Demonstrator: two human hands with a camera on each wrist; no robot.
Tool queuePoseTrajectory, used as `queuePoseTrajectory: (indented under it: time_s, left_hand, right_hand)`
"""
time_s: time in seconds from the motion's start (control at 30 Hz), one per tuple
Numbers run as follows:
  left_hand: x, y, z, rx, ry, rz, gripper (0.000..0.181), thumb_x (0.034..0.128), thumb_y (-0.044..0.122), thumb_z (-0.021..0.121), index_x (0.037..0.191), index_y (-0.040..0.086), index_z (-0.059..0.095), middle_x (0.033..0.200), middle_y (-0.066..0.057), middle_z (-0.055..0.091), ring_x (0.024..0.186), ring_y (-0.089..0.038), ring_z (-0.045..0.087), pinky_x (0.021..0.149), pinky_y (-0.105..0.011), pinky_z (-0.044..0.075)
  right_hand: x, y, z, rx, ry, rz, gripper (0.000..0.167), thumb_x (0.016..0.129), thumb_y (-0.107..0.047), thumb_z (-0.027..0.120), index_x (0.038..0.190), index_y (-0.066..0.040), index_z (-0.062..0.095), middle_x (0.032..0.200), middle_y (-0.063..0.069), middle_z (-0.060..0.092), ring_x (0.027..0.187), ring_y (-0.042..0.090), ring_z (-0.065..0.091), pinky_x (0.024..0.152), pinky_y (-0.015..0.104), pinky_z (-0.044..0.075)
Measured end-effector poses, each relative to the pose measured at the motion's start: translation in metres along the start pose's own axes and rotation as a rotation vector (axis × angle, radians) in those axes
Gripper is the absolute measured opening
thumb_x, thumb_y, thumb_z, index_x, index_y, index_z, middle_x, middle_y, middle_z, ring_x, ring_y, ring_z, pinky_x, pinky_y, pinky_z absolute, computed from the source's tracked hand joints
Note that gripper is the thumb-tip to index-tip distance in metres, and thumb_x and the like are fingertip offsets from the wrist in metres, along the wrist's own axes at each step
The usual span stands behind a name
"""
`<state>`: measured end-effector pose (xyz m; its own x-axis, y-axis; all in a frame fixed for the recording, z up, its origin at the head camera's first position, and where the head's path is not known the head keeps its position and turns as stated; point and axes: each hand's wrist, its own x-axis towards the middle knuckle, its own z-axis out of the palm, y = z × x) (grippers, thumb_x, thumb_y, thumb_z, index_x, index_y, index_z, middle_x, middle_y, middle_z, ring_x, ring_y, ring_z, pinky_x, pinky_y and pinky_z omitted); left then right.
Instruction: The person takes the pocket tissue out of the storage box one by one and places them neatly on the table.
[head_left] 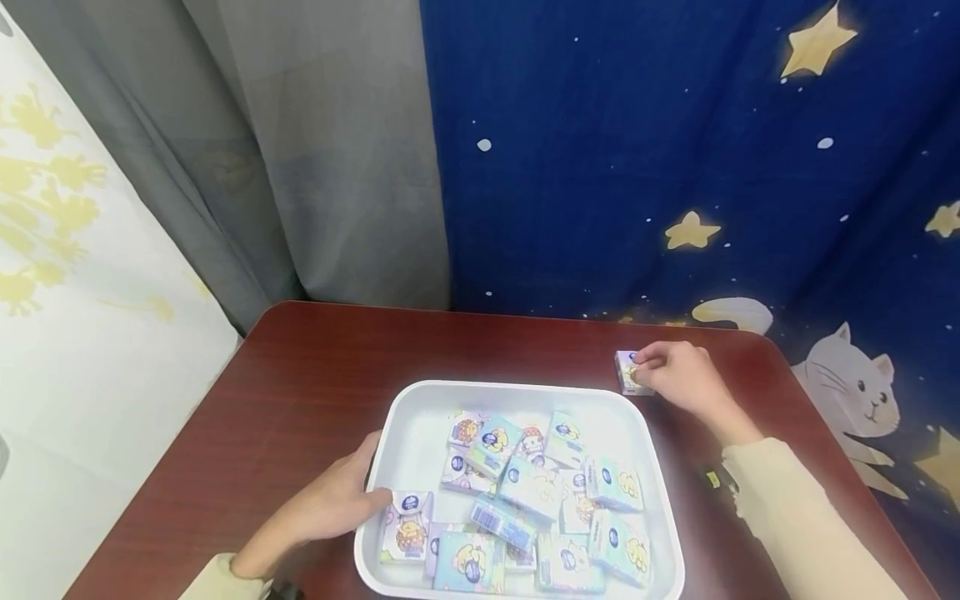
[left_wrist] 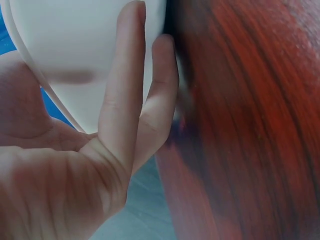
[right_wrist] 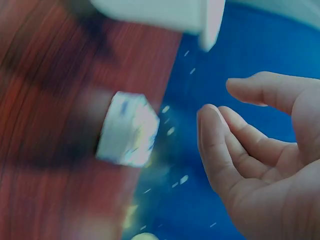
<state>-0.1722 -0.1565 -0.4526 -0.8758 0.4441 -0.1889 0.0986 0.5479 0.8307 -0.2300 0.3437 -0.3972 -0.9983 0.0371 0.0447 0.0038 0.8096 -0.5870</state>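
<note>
A white tray [head_left: 517, 387] holds several small printed packs [head_left: 531, 487]. At its left side, my left hand [head_left: 333, 500] grips the rim, thumb over the edge. In the left wrist view, the fingers of my left hand [left_wrist: 127, 95] lie along the outer wall of the tray [left_wrist: 60, 35]. Beyond the tray's far right corner, one small pack [head_left: 626, 377] rests on the table, with my right hand [head_left: 690, 385] over its right part. The right wrist view shows that pack [right_wrist: 125, 130] apart from my right hand [right_wrist: 265, 145], whose thumb and bent fingers have nothing between them.
The dark red table [head_left: 300, 375] extends around the tray. Behind it hang a grey curtain [head_left: 352, 167] and a blue curtain [head_left: 570, 208] with stars and a cat. White patterned fabric [head_left: 82, 333] hangs at the left.
</note>
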Motion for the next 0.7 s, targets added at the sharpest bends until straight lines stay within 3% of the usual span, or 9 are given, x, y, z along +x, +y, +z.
queuePoseTrajectory:
  time_s: [0.17, 0.4, 0.57, 0.7]
  left_hand:
    - [0.000, -0.001, -0.001, -0.005, -0.007, 0.005, 0.091, 0.0884, 0.001, 0.074, 0.166, -0.004, 0.027, 0.125, -0.030, 0.068, 0.090, -0.025, 0.074, 0.065, -0.034, 0.065]
    - [0.000, -0.002, -0.002, -0.036, -0.027, -0.002, 0.091, 0.0893, 0.001, 0.073, 0.167, -0.004, 0.025, 0.124, -0.029, 0.068, 0.088, -0.026, 0.074, 0.065, -0.035, 0.065]
    - [0.000, -0.003, -0.002, -0.037, -0.031, 0.000, 0.092, 0.0897, 0.002, 0.073, 0.167, -0.004, 0.024, 0.124, -0.030, 0.068, 0.089, -0.026, 0.074, 0.066, -0.035, 0.065]
    - [-0.001, -0.002, -0.002, -0.010, -0.026, 0.001, 0.091, 0.0893, 0.002, 0.073, 0.166, -0.004, 0.026, 0.126, -0.029, 0.068, 0.092, -0.025, 0.073, 0.069, -0.034, 0.065]
  right_hand:
    - [-0.016, -0.031, 0.006, 0.023, -0.063, -0.084, 0.020, 0.092, -0.012, 0.082, 0.109, -0.001, 0.081, 0.093, 0.005, 0.079, 0.088, 0.025, 0.075, 0.085, 0.043, 0.060]
    - [-0.043, -0.065, 0.015, 0.020, -0.165, -0.201, 0.019, 0.089, -0.004, 0.083, 0.108, -0.004, 0.080, 0.091, -0.003, 0.075, 0.085, 0.016, 0.070, 0.084, 0.038, 0.062]
    - [-0.063, -0.081, 0.021, -0.010, -0.247, -0.307, 0.020, 0.087, -0.003, 0.085, 0.106, -0.008, 0.080, 0.091, -0.006, 0.076, 0.086, 0.011, 0.070, 0.083, 0.036, 0.062]
    - [-0.073, -0.087, 0.027, -0.003, -0.324, -0.410, 0.024, 0.087, 0.005, 0.078, 0.105, -0.010, 0.081, 0.092, -0.009, 0.076, 0.086, 0.008, 0.070, 0.081, 0.033, 0.062]
